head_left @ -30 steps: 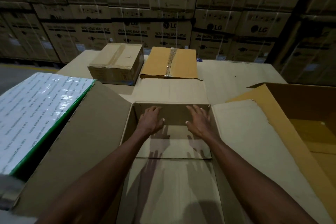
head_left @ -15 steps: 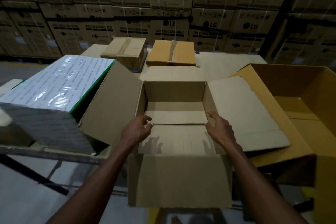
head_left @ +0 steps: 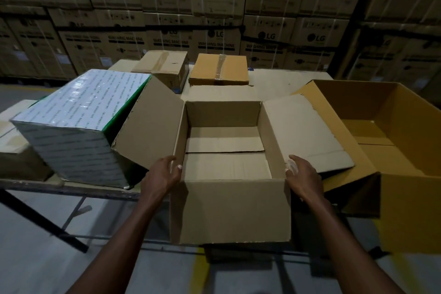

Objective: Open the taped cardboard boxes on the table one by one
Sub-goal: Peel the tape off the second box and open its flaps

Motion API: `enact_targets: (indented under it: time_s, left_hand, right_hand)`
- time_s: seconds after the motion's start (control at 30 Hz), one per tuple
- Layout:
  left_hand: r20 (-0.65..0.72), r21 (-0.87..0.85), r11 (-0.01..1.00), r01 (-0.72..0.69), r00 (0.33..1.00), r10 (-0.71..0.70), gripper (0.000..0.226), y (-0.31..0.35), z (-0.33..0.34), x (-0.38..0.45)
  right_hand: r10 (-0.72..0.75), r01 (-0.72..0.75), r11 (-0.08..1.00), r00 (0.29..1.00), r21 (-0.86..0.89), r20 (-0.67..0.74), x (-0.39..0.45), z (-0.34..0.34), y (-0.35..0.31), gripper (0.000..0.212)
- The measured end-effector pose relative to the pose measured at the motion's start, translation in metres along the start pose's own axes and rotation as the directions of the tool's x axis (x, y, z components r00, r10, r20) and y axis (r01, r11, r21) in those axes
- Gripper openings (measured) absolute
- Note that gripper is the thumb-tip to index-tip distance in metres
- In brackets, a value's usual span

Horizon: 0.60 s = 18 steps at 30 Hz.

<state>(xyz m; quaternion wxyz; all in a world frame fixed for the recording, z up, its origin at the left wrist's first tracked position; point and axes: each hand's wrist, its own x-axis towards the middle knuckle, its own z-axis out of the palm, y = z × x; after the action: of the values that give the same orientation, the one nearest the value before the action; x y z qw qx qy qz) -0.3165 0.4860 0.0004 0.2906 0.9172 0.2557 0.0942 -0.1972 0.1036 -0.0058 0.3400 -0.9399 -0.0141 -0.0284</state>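
My left hand (head_left: 164, 174) pinches the near-left wall of the empty open brown cardboard box (head_left: 229, 210); right hand (head_left: 301, 178) is blurred, so I cannot tell its grip; likely light, flaps floppy, so I'd hold the walls

A brown box (head_left: 229, 210) is found upright at the near edge of the table (head_left: 281, 79), its four flaps folded outward. Two taped boxes (head_left: 164, 64) (head_left: 219, 69) are set side by side behind it, still sealed.
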Motion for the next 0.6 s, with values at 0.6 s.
enact_targets:
  time_s: [0.6]
  left_hand:
    - [-0.320,-0.111,0.990,-0.092,0.946,0.052,0.048,0.013,-0.015,-0.014]
  right_hand:
    - [0.100,0.042,0.880,0.957,0.472,-0.271,-0.003,-0.018,0.005,0.053]
